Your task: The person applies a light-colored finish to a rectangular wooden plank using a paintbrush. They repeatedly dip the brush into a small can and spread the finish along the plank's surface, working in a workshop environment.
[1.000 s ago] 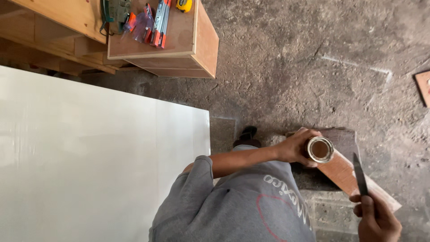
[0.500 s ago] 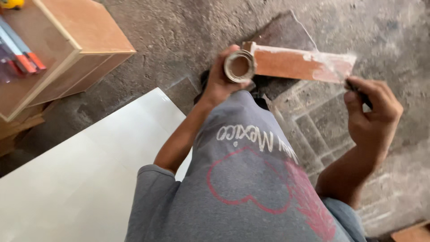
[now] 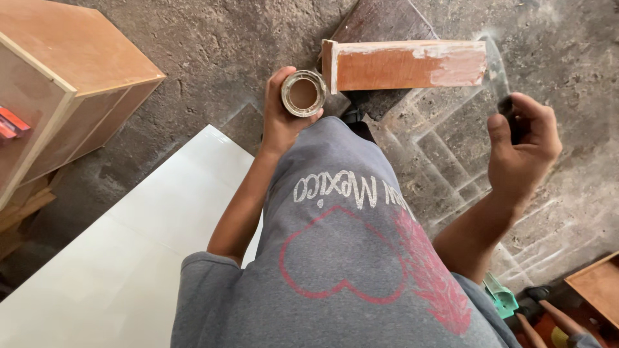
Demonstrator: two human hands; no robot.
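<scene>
My left hand (image 3: 280,113) holds a small round tin (image 3: 303,93) with brown filler inside, its open top facing up. My right hand (image 3: 522,145) grips the dark handle of a putty knife (image 3: 496,67), whose thin blade points up toward the right end of a reddish-brown wooden piece (image 3: 403,64). That piece lies on the stone floor just beyond the tin, with pale filler smeared along its top edge and right end. My grey shirt fills the lower middle of the view.
A large white panel (image 3: 116,258) lies at the lower left. A plywood cabinet (image 3: 64,84) stands at the upper left with tools on it. Another wooden piece (image 3: 596,287) and a green object (image 3: 500,296) sit at the lower right on the rough floor.
The view has swung so the wooden piece now lies level ahead. My right hand has drawn back slightly from its right end. My left hand still holds the tin.
</scene>
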